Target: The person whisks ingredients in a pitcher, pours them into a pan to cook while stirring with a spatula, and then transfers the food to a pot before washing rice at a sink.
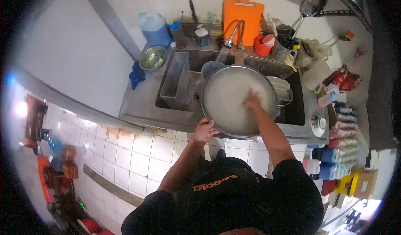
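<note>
A large round metal bowl point(203, 104), filled with cloudy white liquid point(227, 89), rests over the middle of the double sink. My left hand point(204, 131) grips its near-left rim, with the fingers against the outer wall. Inside the bowl, my right hand point(252, 101) dips into the liquid right of centre. Its fingers are smeared by motion and partly under the surface, so I cannot tell whether they hold anything. The curved faucet point(238, 34) stands just behind the bowl.
A grey rectangular bin point(175, 82) stands in the left basin, and clear containers point(280, 87) sit in the right one. Along the back are a blue-liquid jug point(155, 28), an orange cutting board point(243, 20) and a red cup point(262, 47). A small metal bowl point(153, 58) sits left.
</note>
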Motion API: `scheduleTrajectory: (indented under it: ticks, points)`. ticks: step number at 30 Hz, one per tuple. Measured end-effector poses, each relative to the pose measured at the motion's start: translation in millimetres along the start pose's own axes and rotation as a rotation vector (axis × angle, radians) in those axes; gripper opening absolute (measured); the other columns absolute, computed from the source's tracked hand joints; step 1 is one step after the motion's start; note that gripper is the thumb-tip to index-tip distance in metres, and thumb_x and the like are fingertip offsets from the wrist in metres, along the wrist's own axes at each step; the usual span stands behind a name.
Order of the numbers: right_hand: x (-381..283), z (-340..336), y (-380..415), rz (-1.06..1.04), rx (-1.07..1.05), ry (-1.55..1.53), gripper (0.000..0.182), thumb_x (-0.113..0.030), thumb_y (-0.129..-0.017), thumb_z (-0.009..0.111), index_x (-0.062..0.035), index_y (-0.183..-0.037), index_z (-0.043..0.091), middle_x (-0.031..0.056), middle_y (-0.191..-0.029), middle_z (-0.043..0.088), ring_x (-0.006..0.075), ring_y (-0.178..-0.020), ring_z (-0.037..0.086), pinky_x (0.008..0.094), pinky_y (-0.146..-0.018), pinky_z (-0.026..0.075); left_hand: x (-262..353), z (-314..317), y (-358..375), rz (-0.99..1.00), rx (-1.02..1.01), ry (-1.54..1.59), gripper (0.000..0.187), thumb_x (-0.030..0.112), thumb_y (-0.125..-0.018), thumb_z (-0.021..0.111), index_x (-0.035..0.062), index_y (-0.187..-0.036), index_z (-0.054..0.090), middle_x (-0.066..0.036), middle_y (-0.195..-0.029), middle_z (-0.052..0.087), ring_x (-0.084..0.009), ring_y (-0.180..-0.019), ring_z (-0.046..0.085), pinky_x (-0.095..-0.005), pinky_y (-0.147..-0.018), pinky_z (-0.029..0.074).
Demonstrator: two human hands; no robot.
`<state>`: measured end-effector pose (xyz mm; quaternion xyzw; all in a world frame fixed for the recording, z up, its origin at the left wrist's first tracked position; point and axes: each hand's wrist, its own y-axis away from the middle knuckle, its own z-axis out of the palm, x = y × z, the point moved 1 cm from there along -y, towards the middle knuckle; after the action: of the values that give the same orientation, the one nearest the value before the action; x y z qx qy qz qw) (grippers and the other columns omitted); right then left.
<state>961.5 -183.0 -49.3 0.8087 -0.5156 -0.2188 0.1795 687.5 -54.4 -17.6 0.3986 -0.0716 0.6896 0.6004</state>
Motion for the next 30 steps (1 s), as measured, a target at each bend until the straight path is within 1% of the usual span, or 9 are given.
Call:
scheduleTrajectory:
  ticks: [6, 7, 8, 10, 14, 15, 18, 26, 30]
  points:
    - [31.2, 79.3, -122.1, 0.039, 0.247, 0.059, 0.077, -0.049, -0.074, 0.060, -0.0084, -0.135, 0.035, 0.0164, -0.143, 0.024, 0.0346, -0.134, 0.016, 0.0506, -0.107, 0.013, -18.3, -11.4, -15.8, -0.026, 0.088, -0.043, 0.020, 0.019, -0.086, 0.055, 0.0095, -0.103, 0.056, -0.008, -0.098, 0.059, -0.0272, -0.095, 0.057, -0.0456, -0.080, 0.048]
    - [85.2, 122.0, -185.1, -0.106, 0.534, 0.358, 0.086, -0.040, -0.080, 0.058, -0.0095, -0.142, 0.008, 0.0163, -0.145, 0.019, 0.0340, -0.131, 0.025, 0.0457, -0.107, 0.014, -20.6, -13.0, -16.6, -0.040, 0.123, -0.066, 0.018, 0.022, -0.086, 0.054, 0.0111, -0.098, 0.060, -0.008, -0.095, 0.062, -0.0281, -0.101, 0.055, -0.0481, -0.085, 0.044]
    - [64.5, 94.1, -148.6, -0.086, 0.416, 0.446, 0.076, -0.041, -0.083, 0.053, -0.0103, -0.141, 0.014, 0.0140, -0.145, 0.020, 0.0306, -0.132, 0.023, 0.0445, -0.108, 0.014, -27.7, -28.8, -21.9, 0.029, 0.168, -0.041, 0.018, 0.022, -0.086, 0.054, 0.0111, -0.098, 0.060, -0.008, -0.095, 0.062, -0.0281, -0.101, 0.055, -0.0481, -0.085, 0.044]
    - [20.2, 30.2, -63.4, -0.074, 0.175, 0.614, 0.060, -0.043, -0.089, 0.042, -0.0119, -0.139, 0.027, 0.0094, -0.146, 0.021, 0.0238, -0.134, 0.019, 0.0421, -0.109, 0.013, -32.9, -51.8, -36.1, 0.704, -0.261, -0.696, 0.020, 0.019, -0.083, 0.058, 0.0074, -0.099, 0.054, -0.009, -0.094, 0.058, -0.0255, -0.091, 0.057, -0.0451, -0.080, 0.048]
    - [21.8, 4.4, -64.1, -0.054, 0.103, 0.550, 0.062, -0.045, -0.092, 0.034, -0.0123, -0.141, 0.018, 0.0060, -0.147, 0.015, 0.0210, -0.136, 0.012, 0.0337, -0.110, 0.007, -17.4, -12.4, -24.0, 0.002, -0.109, -0.057, 0.029, 0.021, -0.080, 0.064, 0.0051, -0.098, 0.048, -0.010, -0.093, 0.057, -0.0247, -0.078, 0.056, -0.0419, -0.077, 0.049]
    - [22.5, -1.5, -63.4, -0.035, 0.066, 0.531, 0.062, -0.046, -0.092, 0.033, -0.0124, -0.142, 0.016, 0.0052, -0.148, 0.014, 0.0202, -0.136, 0.010, 0.0316, -0.111, 0.006, -3.8, 11.4, -8.8, 0.002, 0.121, -0.078, 0.022, 0.015, -0.084, 0.059, 0.0043, -0.099, 0.046, -0.012, -0.094, 0.055, -0.0254, -0.078, 0.058, -0.0416, -0.072, 0.053]
    - [30.4, -11.6, -67.8, 0.011, 0.108, 0.447, 0.062, -0.044, -0.090, 0.037, -0.0110, -0.139, 0.021, 0.0064, -0.144, 0.019, 0.0216, -0.133, 0.015, 0.0330, -0.108, 0.011, 0.1, 16.0, -7.3, -0.002, 0.124, -0.110, 0.025, 0.016, -0.085, 0.057, 0.0017, -0.101, 0.044, -0.015, -0.098, 0.053, -0.0287, -0.084, 0.058, -0.0436, -0.074, 0.053]
    - [25.7, -28.7, -30.1, -0.013, -0.102, -1.067, 0.060, -0.039, -0.082, 0.049, -0.0074, -0.131, 0.034, 0.0096, -0.135, 0.032, 0.0251, -0.124, 0.030, 0.0367, -0.101, 0.024, -5.5, 8.1, -16.5, -0.007, 0.169, -0.111, 0.023, 0.016, -0.083, 0.059, 0.0036, -0.097, 0.046, -0.009, -0.089, 0.046, -0.0250, -0.083, 0.056, -0.0457, -0.069, 0.055]
    - [8.0, -51.8, 12.4, -0.072, -0.110, -1.420, 0.060, -0.037, -0.078, 0.055, -0.0055, -0.127, 0.040, 0.0112, -0.131, 0.039, 0.0268, -0.119, 0.037, 0.0386, -0.098, 0.030, -11.2, 1.1, -19.1, 0.056, 0.065, -0.073, 0.024, 0.018, -0.083, 0.060, 0.0032, -0.095, 0.045, -0.008, -0.087, 0.044, -0.0262, -0.081, 0.055, -0.0461, -0.069, 0.055]
